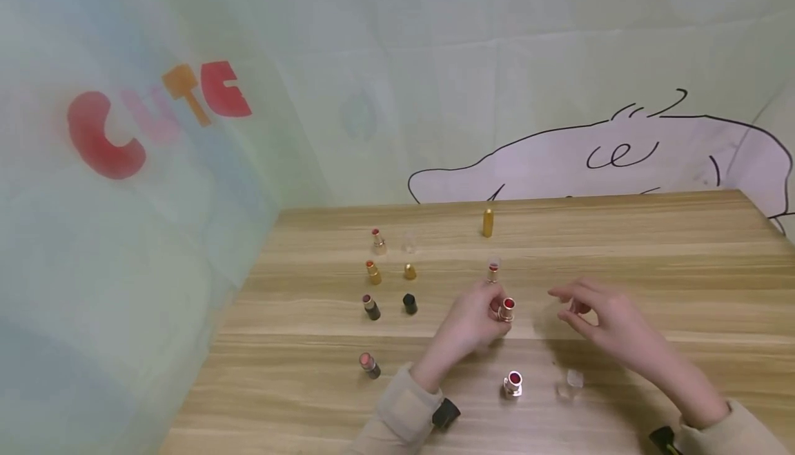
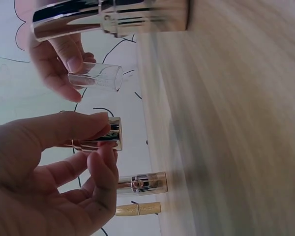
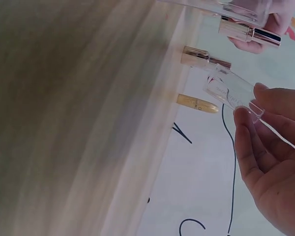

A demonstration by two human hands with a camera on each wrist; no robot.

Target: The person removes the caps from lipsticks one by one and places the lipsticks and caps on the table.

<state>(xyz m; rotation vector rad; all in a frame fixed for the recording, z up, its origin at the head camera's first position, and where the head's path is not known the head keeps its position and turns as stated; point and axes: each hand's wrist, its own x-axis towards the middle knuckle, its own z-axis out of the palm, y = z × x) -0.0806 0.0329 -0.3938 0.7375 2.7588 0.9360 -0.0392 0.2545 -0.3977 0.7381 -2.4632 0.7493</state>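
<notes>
My left hand point(image 1: 467, 322) pinches a rose-gold lipstick point(image 1: 506, 311) between thumb and fingers, its red tip uncovered and facing up. In the left wrist view the lipstick's metal base point(image 2: 116, 132) shows past the fingertips, above the wooden table. To the right, my right hand point(image 1: 611, 317) holds a clear cap point(image 3: 232, 92) by its closed end, the open end facing down. The cap and lipstick are apart. Just behind the left hand stands another lipstick under a clear cap point(image 1: 493, 264). Nearer me, an uncapped red lipstick point(image 1: 513, 384) stands upright beside a clear square cap point(image 1: 574, 378).
At the left, several uncapped lipsticks stand in a column, among them a pink one point(image 1: 369, 365) and a dark-cased one point(image 1: 371, 308). Beside them are a black cap point(image 1: 410, 304), a gold cap point(image 1: 410, 272) and a clear cap point(image 1: 409, 242). A gold tube point(image 1: 488, 224) stands near the back edge.
</notes>
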